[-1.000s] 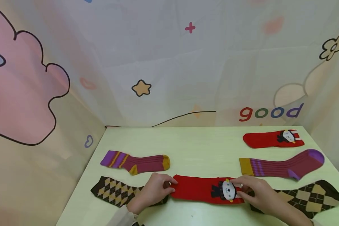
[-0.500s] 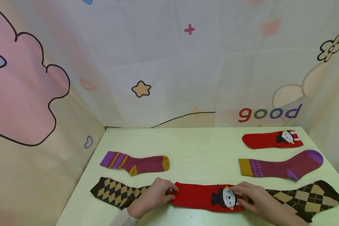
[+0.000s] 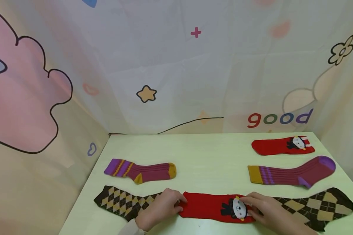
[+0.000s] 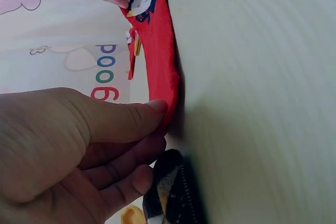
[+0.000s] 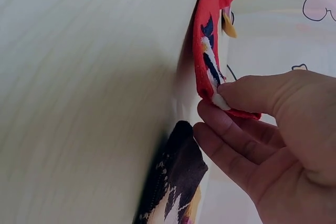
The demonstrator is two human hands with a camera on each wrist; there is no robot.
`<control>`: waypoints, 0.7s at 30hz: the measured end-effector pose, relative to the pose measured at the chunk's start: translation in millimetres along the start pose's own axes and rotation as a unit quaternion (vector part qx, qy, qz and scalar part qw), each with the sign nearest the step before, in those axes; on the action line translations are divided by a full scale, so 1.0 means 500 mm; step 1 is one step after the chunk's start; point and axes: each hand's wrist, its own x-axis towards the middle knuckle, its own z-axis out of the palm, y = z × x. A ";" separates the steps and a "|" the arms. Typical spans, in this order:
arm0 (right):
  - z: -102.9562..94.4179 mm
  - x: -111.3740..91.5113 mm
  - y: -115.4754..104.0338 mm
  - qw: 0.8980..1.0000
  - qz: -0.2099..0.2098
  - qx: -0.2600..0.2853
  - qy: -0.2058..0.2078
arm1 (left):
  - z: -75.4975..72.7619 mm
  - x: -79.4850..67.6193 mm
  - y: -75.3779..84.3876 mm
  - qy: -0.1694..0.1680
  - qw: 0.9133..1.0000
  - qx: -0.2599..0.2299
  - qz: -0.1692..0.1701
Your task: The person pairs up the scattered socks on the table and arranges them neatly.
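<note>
A red sock [image 3: 204, 205] with a white bear face stretches flat between both hands at the front middle of the table. My left hand [image 3: 163, 207] pinches its plain left end between thumb and fingers, as the left wrist view also shows. At the bear-face end, my right hand [image 3: 266, 209] pinches the cuff, thumb on top and fingers beneath in the right wrist view. Under the left forearm lies a brown argyle sock [image 3: 120, 200], partly hidden. Another argyle sock [image 3: 320, 207], with larger diamonds, lies partly behind the right hand.
A maroon sock with mustard toe [image 3: 153, 172] lies at the left. On the right are a maroon sock with purple toe [image 3: 291, 176] and, farther back, a second red bear sock [image 3: 272, 147]. A printed curtain [image 3: 170, 65] hangs behind the pale table [image 3: 206, 156].
Both hands have moved toward the table's front edge, bringing the red sock with them. The other socks stay in place; the whole view has shifted slightly.
</note>
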 end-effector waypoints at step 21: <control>0.000 -0.002 -0.001 0.998 0.019 -0.045 -0.037 | 0.012 -0.008 -0.007 0.062 0.995 0.081 0.008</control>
